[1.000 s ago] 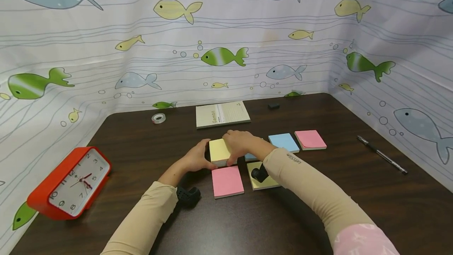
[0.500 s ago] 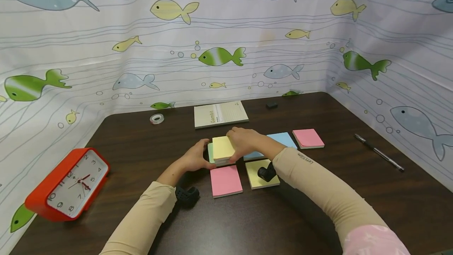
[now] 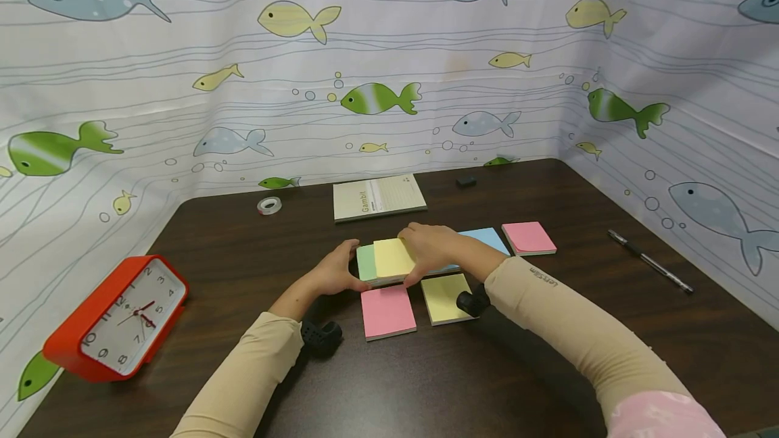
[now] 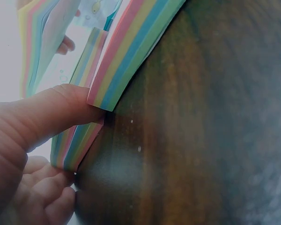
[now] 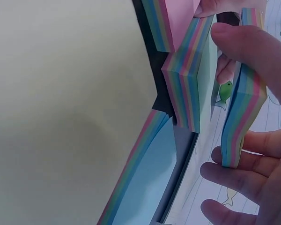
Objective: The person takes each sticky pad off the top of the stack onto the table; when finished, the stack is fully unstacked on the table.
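Note:
My right hand grips a yellow-topped sticky note pad by its edges, thumb on the near side. In the right wrist view this pad is raised, with a gap between it and the green-topped sticky note pad. From the left, my left hand holds the green-topped pad, thumb at its near edge and fingers at the far edge. Just in front lies a pink sticky note pad. Another yellow pad lies to its right, below my right wrist.
Blue pads, partly behind my right forearm, and a pink pad lie to the right. A pen is further right. Behind are a notebook, a tape roll and a small black block. A red clock stands left.
My right hand has moved right with the yellow-topped pad, uncovering part of the green-topped pad beneath. My left hand has stayed in place.

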`<state>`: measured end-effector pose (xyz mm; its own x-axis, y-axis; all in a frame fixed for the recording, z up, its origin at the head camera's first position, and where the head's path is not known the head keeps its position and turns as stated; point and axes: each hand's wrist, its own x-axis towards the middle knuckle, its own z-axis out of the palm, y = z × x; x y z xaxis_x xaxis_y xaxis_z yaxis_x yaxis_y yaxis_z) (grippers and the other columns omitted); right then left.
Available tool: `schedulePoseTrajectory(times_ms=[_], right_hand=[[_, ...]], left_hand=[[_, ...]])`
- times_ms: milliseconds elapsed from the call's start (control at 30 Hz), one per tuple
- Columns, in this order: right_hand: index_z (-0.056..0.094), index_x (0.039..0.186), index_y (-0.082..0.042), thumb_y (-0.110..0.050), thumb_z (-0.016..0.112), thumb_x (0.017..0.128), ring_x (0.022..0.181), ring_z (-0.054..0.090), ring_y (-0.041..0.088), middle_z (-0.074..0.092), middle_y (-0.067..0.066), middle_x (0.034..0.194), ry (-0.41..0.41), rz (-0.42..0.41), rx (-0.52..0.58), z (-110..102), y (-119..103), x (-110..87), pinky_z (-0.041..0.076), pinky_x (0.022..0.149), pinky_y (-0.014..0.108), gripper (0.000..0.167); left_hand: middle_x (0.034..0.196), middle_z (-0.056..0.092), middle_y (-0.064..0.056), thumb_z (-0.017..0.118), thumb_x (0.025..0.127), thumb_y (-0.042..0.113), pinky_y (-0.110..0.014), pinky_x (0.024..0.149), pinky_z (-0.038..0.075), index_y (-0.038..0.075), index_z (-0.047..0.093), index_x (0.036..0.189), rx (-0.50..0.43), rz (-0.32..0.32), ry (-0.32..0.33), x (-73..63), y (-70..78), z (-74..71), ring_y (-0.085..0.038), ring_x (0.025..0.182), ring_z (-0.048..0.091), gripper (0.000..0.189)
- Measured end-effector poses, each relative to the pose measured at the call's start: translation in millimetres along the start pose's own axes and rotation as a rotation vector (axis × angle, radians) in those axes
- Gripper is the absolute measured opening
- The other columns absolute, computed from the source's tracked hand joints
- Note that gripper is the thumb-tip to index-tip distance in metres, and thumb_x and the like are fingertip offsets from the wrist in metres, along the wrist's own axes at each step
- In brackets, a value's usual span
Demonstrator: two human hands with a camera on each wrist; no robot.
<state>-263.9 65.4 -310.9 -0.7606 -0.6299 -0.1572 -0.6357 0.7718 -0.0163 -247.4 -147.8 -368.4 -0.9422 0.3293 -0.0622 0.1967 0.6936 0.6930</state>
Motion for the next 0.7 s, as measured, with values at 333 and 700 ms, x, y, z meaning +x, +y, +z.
schedulePoseTrajectory(times_ms=[333, 700], right_hand=[[0.040, 0.127, -0.008, -0.055, 0.070, 0.060, 0.089, 0.050, 0.018, 0.045, 0.005, 0.113, 0.027, -0.016, 0.031, 5.3, 0.7, -8.8, 0.042, 0.072, 0.038, 0.088], [0.043, 0.124, -0.007, -0.054, 0.072, 0.057, 0.080, 0.049, 0.015, 0.046, 0.003, 0.106, 0.039, -0.049, 0.027, 10.8, 4.8, -20.2, 0.043, 0.066, 0.035, 0.087]], left_hand=[[0.134, 0.028, -0.021, 0.078, 0.064, 0.017, -0.041, 0.092, 0.032, -0.003, 0.020, 0.134, -0.006, 0.015, -0.003, -1.1, -1.8, -0.1, -0.030, 0.120, 0.033, 0.094], [0.133, 0.029, -0.021, 0.077, 0.064, 0.015, -0.041, 0.092, 0.032, -0.004, 0.020, 0.134, -0.009, 0.020, 0.002, -2.7, 0.2, -0.2, -0.030, 0.120, 0.033, 0.092]])
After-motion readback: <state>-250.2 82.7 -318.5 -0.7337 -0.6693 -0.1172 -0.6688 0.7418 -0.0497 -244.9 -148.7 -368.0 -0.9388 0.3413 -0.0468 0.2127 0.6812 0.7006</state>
